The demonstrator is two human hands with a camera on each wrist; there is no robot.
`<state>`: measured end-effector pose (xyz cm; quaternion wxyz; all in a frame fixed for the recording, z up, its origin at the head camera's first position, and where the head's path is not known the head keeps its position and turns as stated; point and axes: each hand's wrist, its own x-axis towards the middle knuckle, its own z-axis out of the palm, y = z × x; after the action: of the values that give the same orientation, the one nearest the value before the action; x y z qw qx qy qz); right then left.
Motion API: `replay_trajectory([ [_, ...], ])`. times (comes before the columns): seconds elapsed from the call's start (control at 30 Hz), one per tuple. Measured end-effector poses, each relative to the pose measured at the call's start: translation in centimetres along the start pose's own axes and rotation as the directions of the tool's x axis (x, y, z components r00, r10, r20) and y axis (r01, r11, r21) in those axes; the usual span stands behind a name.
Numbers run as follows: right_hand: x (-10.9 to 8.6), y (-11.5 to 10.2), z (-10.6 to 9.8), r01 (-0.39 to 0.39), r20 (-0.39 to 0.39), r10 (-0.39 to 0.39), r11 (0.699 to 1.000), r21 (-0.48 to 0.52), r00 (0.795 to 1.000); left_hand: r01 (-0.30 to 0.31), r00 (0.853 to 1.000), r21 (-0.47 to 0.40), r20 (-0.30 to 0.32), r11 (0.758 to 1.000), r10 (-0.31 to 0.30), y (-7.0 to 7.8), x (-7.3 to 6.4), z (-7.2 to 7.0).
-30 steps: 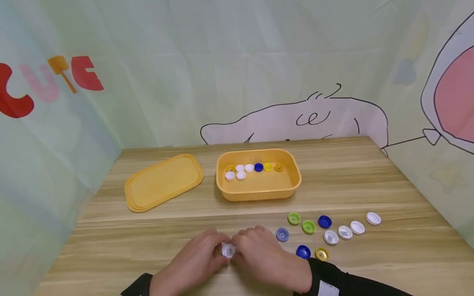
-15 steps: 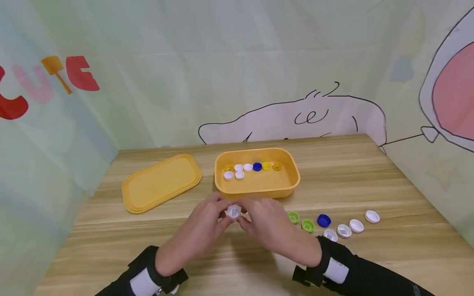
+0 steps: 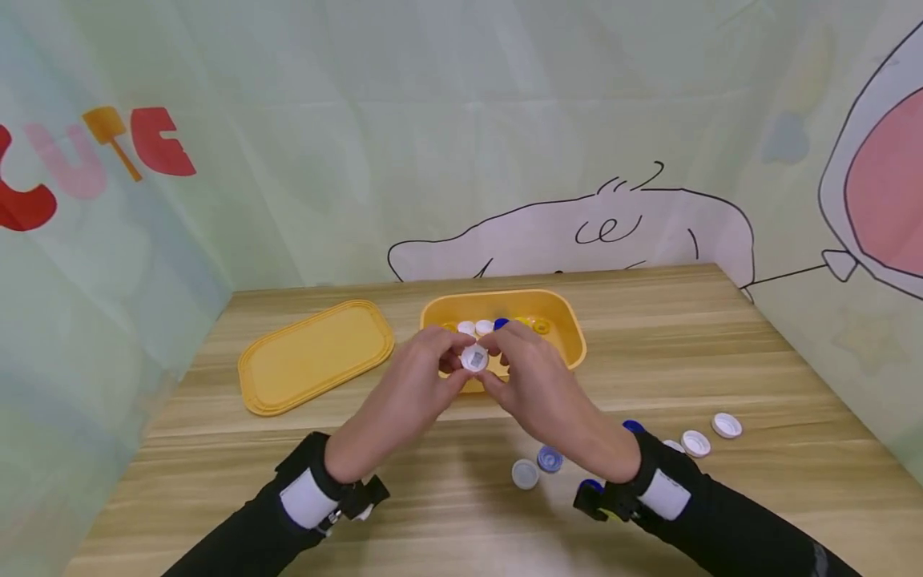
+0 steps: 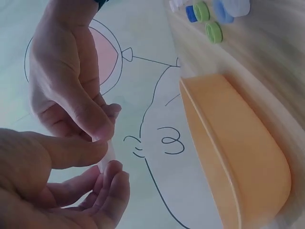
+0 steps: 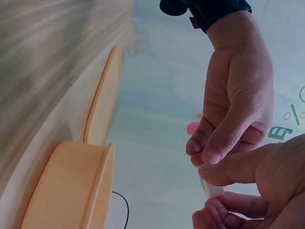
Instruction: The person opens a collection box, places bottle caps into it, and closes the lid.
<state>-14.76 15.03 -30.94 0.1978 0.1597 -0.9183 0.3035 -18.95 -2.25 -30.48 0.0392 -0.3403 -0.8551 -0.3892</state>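
Note:
A white bottle cap (image 3: 473,358), hollow side facing me, is held up between both hands over the front of the yellow box (image 3: 574,344). My left hand (image 3: 425,370) pinches its left side with thumb and fingers. On the other side my right hand (image 3: 532,375) pinches it too. From the left wrist the cap (image 4: 108,155) appears nearly edge-on, largely covered by fingers. Inside the box lie white caps (image 3: 466,328), a blue cap (image 3: 501,324) and yellow caps (image 3: 541,326); the hands hide part of them.
Left of the box lies its flat yellow lid (image 3: 317,357). Front right on the wooden table are a white cap (image 3: 525,474), a periwinkle cap (image 3: 550,459) and more white caps (image 3: 727,425). Green caps (image 4: 214,32) show in the left wrist view. A printed cloth (image 3: 324,160) hangs behind.
Both hands have risen forward from near the table's front, carrying the white cap over the box. A white cap and the periwinkle cap have come back into view; the right arm now covers the green ones.

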Motion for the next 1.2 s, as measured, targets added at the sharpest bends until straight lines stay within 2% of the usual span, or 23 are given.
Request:
replay_trajectory([
  [0.23,1.6,1.7,0.0,-0.027,0.004,0.027,1.0,0.01,1.0,0.017,1.0,0.051,0.006,0.999,-0.018,-0.4,2.4,0.5],
  [0.4,3.0,3.4,0.1,-0.096,0.045,0.094,0.995,0.03,0.995,0.034,0.999,0.063,0.02,0.997,-0.036,-1.0,4.5,1.1],
  [0.5,3.8,4.4,0.3,-0.111,0.051,0.11,0.993,0.028,0.993,0.069,0.997,0.06,0.027,0.996,-0.07,-1.5,5.6,1.7],
  [0.73,5.2,6.8,1.2,-0.118,0.068,0.119,0.993,-0.02,0.991,0.079,0.996,0.052,0.039,0.995,-0.081,-3.2,8.1,3.6],
  [0.93,6.1,8.9,2.6,-0.207,0.157,0.213,0.977,-0.056,0.964,0.157,0.983,0.061,0.092,0.986,-0.162,-4.6,9.1,5.2],
  [1.13,6.6,10.8,4.1,-0.207,0.208,0.23,0.97,-0.124,0.951,0.194,0.973,0.047,0.12,0.98,-0.198,-5.9,9.5,6.1],
  [1.2,6.6,11.3,4.5,-0.223,0.235,0.252,0.964,-0.144,0.939,0.206,0.968,0.035,0.137,0.978,-0.209,-6.3,9.6,6.4],
])
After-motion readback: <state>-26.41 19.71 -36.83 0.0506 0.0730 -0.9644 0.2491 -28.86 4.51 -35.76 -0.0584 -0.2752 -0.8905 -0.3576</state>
